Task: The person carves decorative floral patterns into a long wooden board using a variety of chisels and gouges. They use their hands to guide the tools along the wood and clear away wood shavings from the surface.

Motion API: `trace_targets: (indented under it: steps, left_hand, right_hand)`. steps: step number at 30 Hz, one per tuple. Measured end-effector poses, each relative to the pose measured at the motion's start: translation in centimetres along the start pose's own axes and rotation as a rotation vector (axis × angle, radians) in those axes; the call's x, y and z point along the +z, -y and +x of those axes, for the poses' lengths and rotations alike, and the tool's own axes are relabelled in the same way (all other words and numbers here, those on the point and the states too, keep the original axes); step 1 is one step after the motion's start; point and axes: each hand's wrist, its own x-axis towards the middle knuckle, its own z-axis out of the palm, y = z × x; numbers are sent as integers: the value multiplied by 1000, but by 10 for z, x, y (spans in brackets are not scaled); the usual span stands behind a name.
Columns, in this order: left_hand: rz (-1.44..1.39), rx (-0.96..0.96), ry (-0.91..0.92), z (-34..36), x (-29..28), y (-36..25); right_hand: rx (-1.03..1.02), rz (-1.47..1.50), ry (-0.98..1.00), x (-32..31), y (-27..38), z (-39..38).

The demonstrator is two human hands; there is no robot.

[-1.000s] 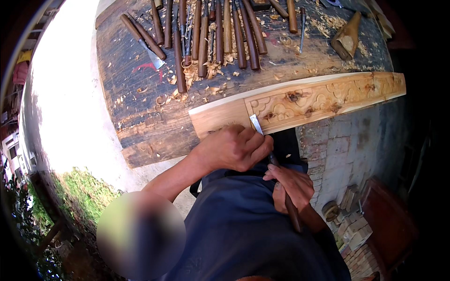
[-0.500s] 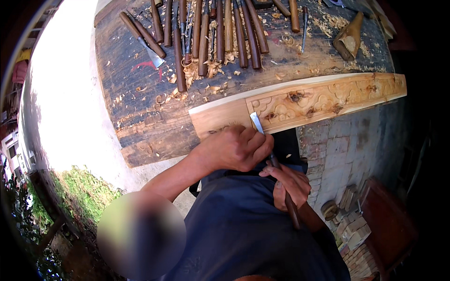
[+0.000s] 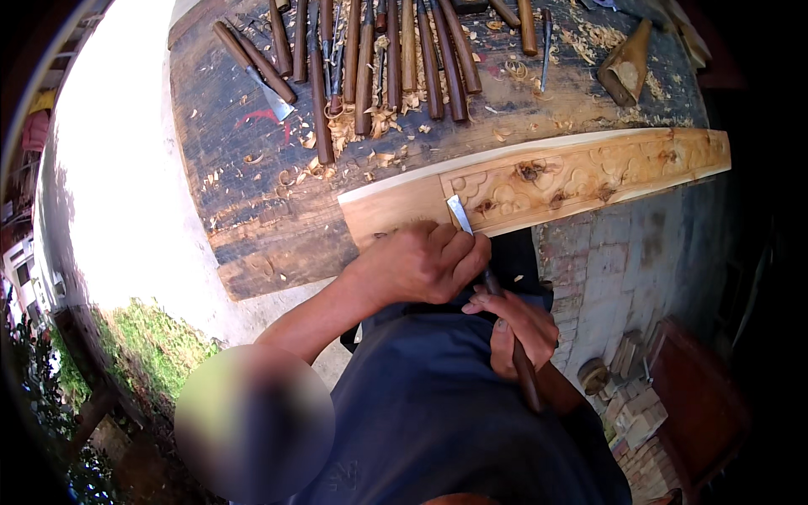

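At four o'clock the person's right hand (image 3: 523,328) is wrapped around a flat chisel (image 3: 491,281), the left hand (image 3: 431,263) grips it near the blade (image 3: 459,214), which points to eleven over the carved wooden board (image 3: 572,175) at two, and wood-handled carving tools (image 3: 366,76) lie at twelve.

Upper garment (image 3: 438,404): dark navy-blue cloth, loose over the torso, with soft folds and a bluish sheen in the lit areas. A small, faint marking (image 3: 345,478) sits low on the left of the visible front; its form is too indistinct to read. Lower garment (image 3: 512,255): black or near-black fabric, partly visible. Left forearm (image 3: 324,307): bare up to the blurred disc, which conceals the upper section. Left hand (image 3: 425,265) and right hand (image 3: 526,328): uncovered, with short fingernails visible on the right.
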Motion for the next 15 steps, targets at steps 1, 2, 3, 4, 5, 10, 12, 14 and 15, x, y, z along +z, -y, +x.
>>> trace_targets:
  steps: [1, 2, 3, 4, 5, 10, 12, 14, 15]
  left_hand:
    - [-5, -5, 3, 0, 1, 0]
    - [-6, -8, 7, -1, 0, 0]
    - [-7, -12, 11, -1, 0, 0]
    - [-14, -14, 6, -2, 1, 0]
    - [-19, -16, -1, -2, 2, -1]
    - [-37, -64, 28, 0, 1, -1]
    - [-44, -140, 33, 3, -1, 2]
    - [-44, -125, 23, 2, -1, -1]
    - [-42, -121, 19, 1, 0, -2]
  right_hand:
    - [-4, 3, 1, 1, -2, 0]
    - [-12, 9, 1, 2, -3, 1]
    - [-12, 5, 5, 2, -3, 1]
    - [-13, 1, 10, 1, -3, 2]
    - [-17, -4, 14, 0, -3, 3]
    - [-50, -2, -49, 8, -12, 5]
    - [-39, 12, -47, 13, -11, 18]
    - [-34, 15, -47, 12, -10, 13]
    - [-32, 18, -44, 11, -9, 12]
